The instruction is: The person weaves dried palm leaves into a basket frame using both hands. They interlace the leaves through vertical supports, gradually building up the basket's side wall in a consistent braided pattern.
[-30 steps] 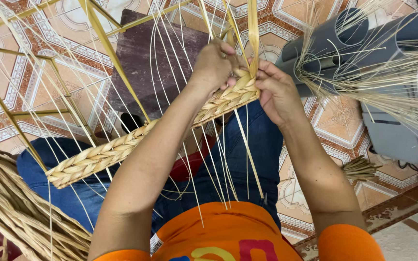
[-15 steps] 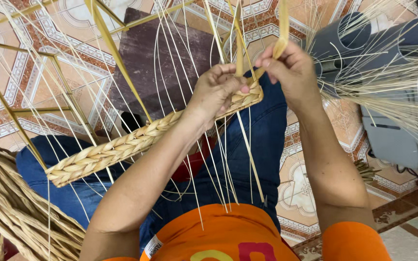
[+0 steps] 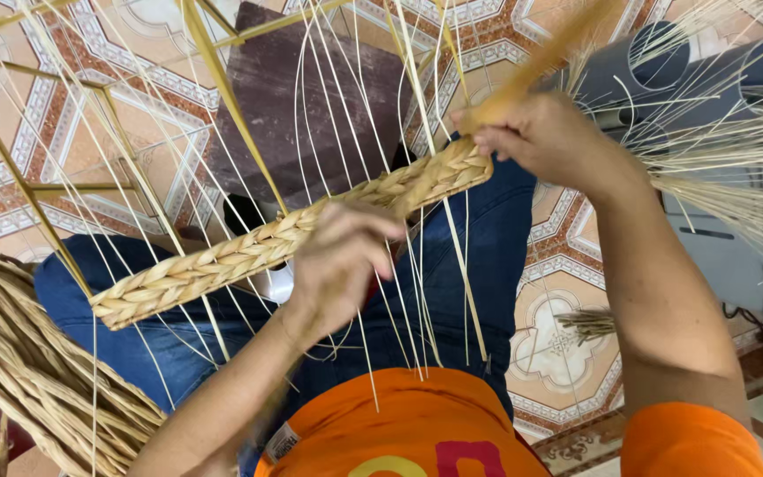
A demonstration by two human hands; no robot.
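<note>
Braided straw band (image 3: 249,256): flat plait of pale tan fibre, several strands wide, chevron pattern along its face, surface dry and slightly glossy. Long axis runs diagonally, from its finished end at near left, over the left knee, up to the working end at far right of centre. The working end points up and right; there loose strands fan out far and near, thin and pale, some crossing over the lap.

The band lies across the blue jeans (image 3: 479,238), above the thighs, held clear of the floor.

Right hand (image 3: 545,137): at the far working end, fingers closed, pinching a wider flat strand (image 3: 532,75) that rises to the upper right; that strand is blurred.

Left hand (image 3: 342,265): over the middle of the band, fingers curled loosely, touching the thin strands below it; whether it grips any one strand, cannot tell.

Near edge: orange shirt (image 3: 399,424). Near left: bundle of coiled braid (image 3: 28,371). Underneath: patterned floor tiles (image 3: 567,336). Far right: grey appliance (image 3: 708,71) behind a spray of straw
</note>
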